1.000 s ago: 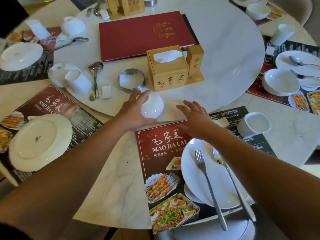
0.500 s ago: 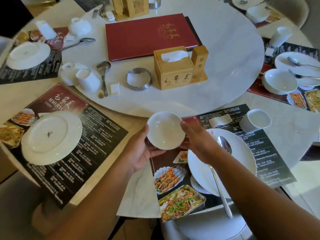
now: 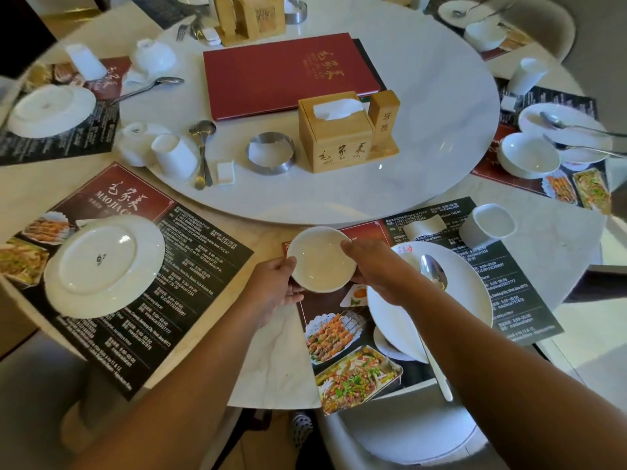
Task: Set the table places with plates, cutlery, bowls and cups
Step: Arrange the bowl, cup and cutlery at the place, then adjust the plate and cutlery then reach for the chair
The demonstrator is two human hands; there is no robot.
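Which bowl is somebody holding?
The white bowl at the near table edge, held between the left hand and right hand. The other bowls sit untouched farther away.

Small round white ceramic bowl (image 3: pixel 320 259): upright, empty, gripped at opposite rims by my left hand (image 3: pixel 274 286) and right hand (image 3: pixel 373 266). Position: just left of the large round white plate (image 3: pixel 470 300), which carries a steel spoon (image 3: pixel 433 273).

One red menu (image 3: pixel 271 74), two metal rings (image 3: pixel 269 152) (image 3: pixel 295 10) — four white cups (image 3: pixel 488 225) (image 3: pixel 173 161) (image 3: pixel 84 61) (image 3: pixel 526 74)
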